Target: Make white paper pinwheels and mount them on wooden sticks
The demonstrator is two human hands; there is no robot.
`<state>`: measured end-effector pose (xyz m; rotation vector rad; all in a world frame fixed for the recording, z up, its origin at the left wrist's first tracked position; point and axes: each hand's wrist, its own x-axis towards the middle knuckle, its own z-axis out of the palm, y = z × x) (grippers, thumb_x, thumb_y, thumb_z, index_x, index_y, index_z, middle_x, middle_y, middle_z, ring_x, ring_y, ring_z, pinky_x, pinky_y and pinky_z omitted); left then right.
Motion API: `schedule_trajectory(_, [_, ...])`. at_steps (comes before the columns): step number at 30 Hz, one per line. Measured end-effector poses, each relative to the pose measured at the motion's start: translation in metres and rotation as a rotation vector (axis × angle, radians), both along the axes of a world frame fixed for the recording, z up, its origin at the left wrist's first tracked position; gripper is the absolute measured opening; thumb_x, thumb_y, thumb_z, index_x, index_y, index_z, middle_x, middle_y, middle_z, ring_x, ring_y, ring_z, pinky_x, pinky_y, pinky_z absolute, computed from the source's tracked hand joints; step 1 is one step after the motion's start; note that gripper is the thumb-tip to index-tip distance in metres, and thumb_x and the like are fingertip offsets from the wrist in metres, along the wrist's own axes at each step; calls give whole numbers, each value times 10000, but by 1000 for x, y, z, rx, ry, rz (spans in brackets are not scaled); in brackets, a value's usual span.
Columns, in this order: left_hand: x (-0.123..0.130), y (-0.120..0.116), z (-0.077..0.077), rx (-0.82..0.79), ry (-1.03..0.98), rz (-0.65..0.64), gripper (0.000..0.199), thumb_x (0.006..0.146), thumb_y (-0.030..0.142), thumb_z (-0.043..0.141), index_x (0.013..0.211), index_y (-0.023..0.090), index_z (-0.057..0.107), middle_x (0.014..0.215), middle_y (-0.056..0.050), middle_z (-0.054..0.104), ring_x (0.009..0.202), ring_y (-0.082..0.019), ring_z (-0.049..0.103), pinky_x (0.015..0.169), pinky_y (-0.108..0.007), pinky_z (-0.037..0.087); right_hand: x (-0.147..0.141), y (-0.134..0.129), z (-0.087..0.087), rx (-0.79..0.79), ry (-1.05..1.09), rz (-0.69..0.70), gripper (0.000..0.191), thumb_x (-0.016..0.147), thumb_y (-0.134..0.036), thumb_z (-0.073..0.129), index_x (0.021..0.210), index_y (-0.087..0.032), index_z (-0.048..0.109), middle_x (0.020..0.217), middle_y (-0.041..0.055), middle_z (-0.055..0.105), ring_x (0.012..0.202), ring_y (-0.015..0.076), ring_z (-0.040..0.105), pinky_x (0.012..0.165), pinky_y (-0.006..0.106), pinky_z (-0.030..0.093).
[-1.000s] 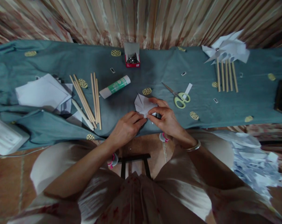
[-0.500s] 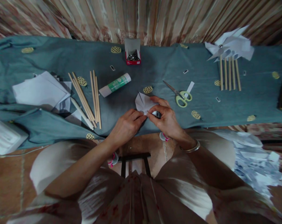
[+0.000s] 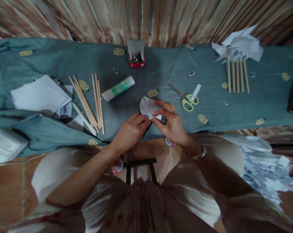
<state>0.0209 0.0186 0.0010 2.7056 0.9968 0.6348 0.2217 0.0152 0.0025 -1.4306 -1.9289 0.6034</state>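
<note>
A small white sheet of paper [image 3: 147, 106] with cut or crease lines lies at the table's near edge, between my hands. My left hand [image 3: 134, 128] is closed on its lower left edge, thumb and fingertips together. My right hand [image 3: 171, 124] pinches the paper near its lower middle, the other fingers bent over its right side. Part of the paper is hidden beneath the right fingers. Just beyond lies a glue stick [image 3: 119, 88] with a green label. To the right are scissors [image 3: 188, 99] with green handles, resting by a narrow paper strip [image 3: 197, 89].
A red box of metal pins [image 3: 137, 60] stands open at the back. Wooden sticks [image 3: 99, 103] and a stack of white paper [image 3: 39, 94] lie on the left. Paper pinwheels [image 3: 242, 45] on sticks lie at the far right. A bag of paper scraps [image 3: 265, 168] is below the table's right side.
The right thumb and fingertips have shifted slightly on the paper. The whole view has moved a little; the other things on the table stay in place.
</note>
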Motion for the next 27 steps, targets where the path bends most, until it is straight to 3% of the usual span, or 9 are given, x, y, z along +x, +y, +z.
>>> schedule_trajectory(5, [1, 0, 0, 10, -21, -1, 205, 981, 140, 509, 1096, 109, 676, 988, -104, 699, 880, -194, 618, 755, -311, 561, -1, -1, -4, 110, -54, 35, 160, 891, -198, 621, 1017, -221, 716, 1339, 128, 632, 1242, 280, 579, 1051, 499, 495])
schedule_trajectory(13, [1, 1, 2, 19, -20, -11, 205, 984, 139, 501, 1078, 101, 680, 954, -96, 694, 863, -190, 612, 750, -300, 558, -2, -6, -9, 116, -218, 78, 268, 949, -194, 502, 1119, -228, 706, 1434, 107, 563, 1348, 288, 485, 1114, 518, 439])
schedule_trajectory(18, [1, 1, 0, -3, 5, -3, 239, 1004, 166, 461, 1081, 122, 683, 950, -92, 697, 874, -191, 624, 758, -313, 569, -5, -14, -16, 181, -329, 113, 361, 954, -142, 425, 1236, -207, 642, 1473, 120, 536, 1364, 290, 464, 1073, 535, 448])
schedule_trajectory(27, [1, 2, -5, -2, -102, 6, 181, 988, 175, 513, 1010, 98, 674, 954, -103, 696, 870, -189, 640, 756, -292, 569, -14, -20, -24, 226, -250, 150, 403, 997, -125, 360, 1336, -164, 574, 1409, 150, 596, 1448, 263, 405, 1117, 506, 419])
